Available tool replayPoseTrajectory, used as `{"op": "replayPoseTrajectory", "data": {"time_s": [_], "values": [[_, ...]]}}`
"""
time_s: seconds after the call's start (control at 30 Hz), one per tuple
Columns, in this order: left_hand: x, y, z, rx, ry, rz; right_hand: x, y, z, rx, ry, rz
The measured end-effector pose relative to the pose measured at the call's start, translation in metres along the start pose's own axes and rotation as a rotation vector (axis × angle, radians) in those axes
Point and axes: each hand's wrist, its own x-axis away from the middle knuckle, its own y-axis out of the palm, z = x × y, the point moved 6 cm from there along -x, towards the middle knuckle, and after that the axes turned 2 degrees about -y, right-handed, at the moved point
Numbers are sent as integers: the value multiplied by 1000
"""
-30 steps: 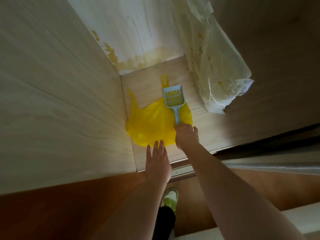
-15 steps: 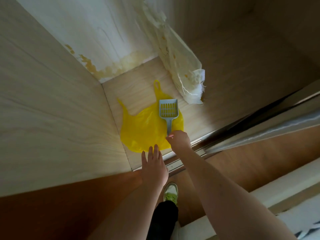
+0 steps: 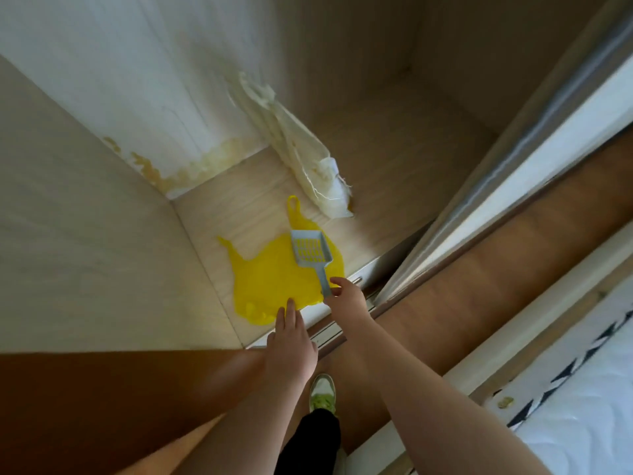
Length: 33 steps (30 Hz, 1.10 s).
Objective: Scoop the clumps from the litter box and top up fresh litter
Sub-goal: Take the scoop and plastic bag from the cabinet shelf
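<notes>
Right hand (image 3: 346, 296) pinches scoop (image 3: 310, 253) handle end; left hand (image 3: 291, 334) flat, fingers on yellow bag (image 3: 270, 279). Risk: weak end-grip, scoop tips, snags bag.

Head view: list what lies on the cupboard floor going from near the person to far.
Left hand → right hand pinching the scoop's handle → yellow bag → blue litter scoop lying on the bag → crumpled white bag leaning at the back.
</notes>
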Motion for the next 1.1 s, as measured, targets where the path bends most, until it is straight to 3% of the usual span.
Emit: {"op": "replayPoseTrajectory", "data": {"time_s": [0.2, 0.37, 0.5, 0.67, 0.77, 0.9, 1.1], "values": [[58, -27, 14, -21, 176, -8, 95, -55, -7, 166, -137, -51], [120, -51, 13, -32, 386, 11, 198, -84, -3, -250, -135, -115], [177, -77, 3, 10, 515, 88, 275, -110, 6, -305, -172, -109], [247, -96, -8, -72, 699, 371, 367, -138, 27, -555, -141, 24], [289, -105, -9, -70, 817, 506, 408, -150, 52, -700, -37, 194], [339, -122, -4, -88, 935, 634, 460, -163, 54, -625, -95, 476], [384, -137, 4, -129, 1133, 744, 508, -142, 17, -750, -197, 517]]}}
